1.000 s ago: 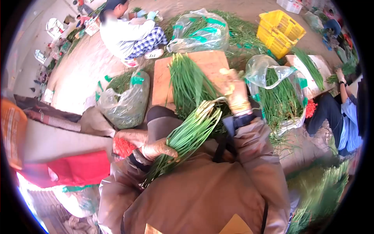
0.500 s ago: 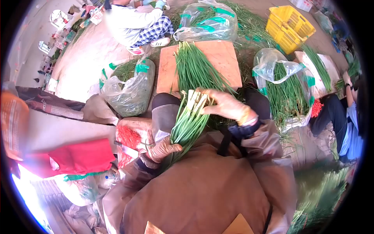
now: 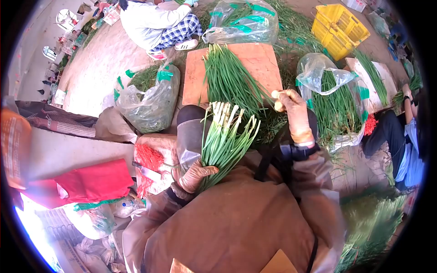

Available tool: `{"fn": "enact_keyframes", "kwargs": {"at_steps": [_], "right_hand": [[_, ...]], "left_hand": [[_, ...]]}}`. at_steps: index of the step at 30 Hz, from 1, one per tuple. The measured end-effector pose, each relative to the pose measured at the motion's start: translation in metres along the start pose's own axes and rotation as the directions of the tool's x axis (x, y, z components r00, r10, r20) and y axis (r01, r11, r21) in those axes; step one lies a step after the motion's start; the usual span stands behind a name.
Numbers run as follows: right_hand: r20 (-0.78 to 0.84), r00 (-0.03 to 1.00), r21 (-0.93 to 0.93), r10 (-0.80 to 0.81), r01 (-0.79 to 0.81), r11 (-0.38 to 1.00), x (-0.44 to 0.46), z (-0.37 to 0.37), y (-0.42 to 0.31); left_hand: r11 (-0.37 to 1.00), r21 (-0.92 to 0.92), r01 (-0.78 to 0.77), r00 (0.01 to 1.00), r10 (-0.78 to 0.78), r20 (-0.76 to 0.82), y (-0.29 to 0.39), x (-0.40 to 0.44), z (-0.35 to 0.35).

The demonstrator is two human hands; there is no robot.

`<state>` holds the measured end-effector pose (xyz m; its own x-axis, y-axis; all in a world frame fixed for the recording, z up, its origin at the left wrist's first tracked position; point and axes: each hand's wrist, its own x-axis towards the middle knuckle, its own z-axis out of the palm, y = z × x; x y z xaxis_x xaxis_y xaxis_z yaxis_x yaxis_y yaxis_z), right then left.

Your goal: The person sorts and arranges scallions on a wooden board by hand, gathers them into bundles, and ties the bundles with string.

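My left hand (image 3: 196,176), in a thin glove, is wrapped round a bunch of garlic chives (image 3: 225,144) above my lap. Their pale cut ends point up and away from me, slightly fanned out. My right hand (image 3: 293,107), also gloved, is raised to the right of the bunch, apart from it. Its fingers are curled together, and whatever they may hold is too small to make out. Beyond both hands, more long chives (image 3: 230,75) lie in a heap on an orange-brown board (image 3: 266,61), their tips hanging over its near edge.
Plastic bags of greens stand left (image 3: 152,107) and right (image 3: 334,104) of the board. A knife (image 3: 148,172) lies by red ties (image 3: 149,157) at my left. A yellow crate (image 3: 339,32) stands behind. One person (image 3: 157,27) crouches at far left; another (image 3: 403,145) sits at right.
My right hand has left the tops of the chives and moved right and slightly up, its fingers now curled. The bunch in my left hand has spread wider at its pale ends.
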<state>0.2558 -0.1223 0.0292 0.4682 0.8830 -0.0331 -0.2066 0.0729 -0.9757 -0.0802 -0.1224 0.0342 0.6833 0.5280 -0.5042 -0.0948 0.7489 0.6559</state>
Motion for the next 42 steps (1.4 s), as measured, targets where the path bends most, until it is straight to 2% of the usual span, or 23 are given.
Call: {"fn": "enact_keyframes", "kwargs": {"at_steps": [3, 6, 7, 10, 12, 14, 17, 18, 19, 20, 22, 24, 26, 31, 32, 33, 34, 35, 36, 38, 40, 41, 42], "right_hand": [[0.254, 0.966, -0.321, -0.043, 0.126, 0.939, -0.029, 0.033, -0.023], [0.33, 0.911, -0.712, -0.248, 0.413, 0.568, -0.042, 0.057, 0.008], [0.324, 0.941, -0.772, -0.097, 0.323, 0.547, -0.038, 0.054, 0.018], [0.27, 0.923, -0.722, -0.273, 0.382, 0.577, -0.015, 0.029, 0.04], [0.05, 0.983, -0.525, -0.178, 0.178, 0.832, 0.0, 0.008, 0.04], [-0.113, 0.986, -0.469, -0.119, 0.053, 0.882, 0.002, -0.008, 0.021], [0.175, 0.982, -0.186, 0.071, -0.038, 0.982, -0.029, 0.019, -0.015], [0.283, 0.942, -0.437, 0.183, -0.043, 0.898, -0.039, 0.032, -0.025], [0.385, 0.923, -0.545, -0.005, 0.232, 0.806, -0.044, 0.041, -0.003], [0.394, 0.919, -0.672, 0.028, 0.267, 0.691, -0.044, 0.049, 0.011], [0.472, 0.804, -0.504, 0.362, -0.091, 0.859, -0.036, 0.055, 0.028], [0.575, 0.684, -0.202, 0.448, -0.412, 0.889, -0.029, 0.049, 0.022], [0.533, 0.766, -0.064, 0.36, -0.387, 0.92, -0.032, 0.037, 0.006], [0.436, 0.9, 0.503, 0.011, -0.254, 0.826, -0.035, -0.024, -0.012], [0.363, 0.919, 0.225, 0.155, -0.248, 0.942, -0.029, -0.034, -0.021], [0.321, 0.945, -0.116, 0.054, -0.018, 0.993, -0.021, -0.035, -0.003], [0.313, 0.948, -0.447, -0.058, 0.201, 0.872, -0.017, -0.037, 0.015], [0.283, 0.945, -0.879, -0.166, 0.325, 0.349, -0.024, -0.032, 0.008], [0.382, 0.856, -0.732, -0.348, 0.51, 0.451, -0.024, -0.019, 0.007], [0.295, 0.956, -0.356, -0.005, 0.114, 0.928, -0.045, 0.024, -0.01], [0.358, 0.925, -0.782, 0.125, 0.224, 0.581, -0.049, 0.05, -0.027], [0.431, 0.902, -0.786, -0.003, 0.377, 0.49, -0.043, 0.053, 0.004], [0.453, 0.881, -0.697, 0.136, 0.255, 0.67, -0.034, 0.053, 0.026]], "left_hand": [[1.0, 0.026, 0.01, 1.0, -0.01, 0.0, -0.004, 0.007, -0.008], [0.998, 0.063, 0.006, 0.998, -0.011, 0.066, -0.007, 0.015, -0.001], [0.998, 0.065, 0.012, 0.998, -0.016, 0.067, -0.008, 0.015, -0.001], [0.995, 0.102, 0.004, 1.0, -0.007, 0.028, -0.01, 0.011, -0.005], [0.997, 0.079, -0.003, 1.0, 0.003, 0.007, -0.011, 0.007, -0.008], [0.998, 0.056, -0.012, 1.0, 0.012, 0.0, -0.012, 0.007, -0.009], [0.995, 0.104, 0.001, 1.0, -0.001, -0.005, -0.015, 0.013, -0.013], [0.992, 0.124, 0.019, 1.0, -0.019, -0.002, -0.015, 0.015, -0.012], [0.988, 0.149, 0.035, 0.999, -0.036, 0.003, -0.014, 0.017, -0.011], [0.986, 0.159, 0.045, 0.999, -0.047, 0.011, -0.014, 0.018, -0.008], [0.997, 0.082, 0.009, 0.999, -0.012, 0.044, -0.015, 0.015, -0.002], [0.998, 0.044, -0.035, 0.996, 0.031, 0.084, -0.011, 0.01, -0.001], [0.992, -0.129, -0.003, 0.998, 0.011, 0.065, -0.008, 0.006, 0.003], [0.998, -0.056, -0.005, 0.997, 0.001, -0.072, -0.009, 0.006, -0.009], [0.998, -0.059, -0.006, 0.997, 0.002, -0.071, -0.011, 0.007, -0.01], [1.0, -0.023, -0.019, 0.997, 0.017, -0.078, -0.013, 0.009, -0.013], [0.999, 0.015, -0.03, 0.996, 0.031, -0.081, -0.016, 0.012, -0.015], [1.0, -0.025, -0.005, 0.997, 0.003, -0.077, -0.016, 0.014, -0.015], [1.0, -0.017, 0.0, 0.998, -0.001, -0.066, -0.015, 0.018, -0.013], [0.999, 0.015, -0.036, 0.999, 0.036, -0.03, -0.017, 0.019, -0.006], [0.999, 0.042, -0.029, 0.999, 0.031, -0.036, -0.019, 0.019, -0.002], [0.994, 0.1, -0.047, 0.998, 0.05, -0.027, -0.019, 0.018, 0.0], [0.985, 0.16, -0.067, 0.997, 0.071, -0.014, -0.019, 0.018, 0.001]]}}
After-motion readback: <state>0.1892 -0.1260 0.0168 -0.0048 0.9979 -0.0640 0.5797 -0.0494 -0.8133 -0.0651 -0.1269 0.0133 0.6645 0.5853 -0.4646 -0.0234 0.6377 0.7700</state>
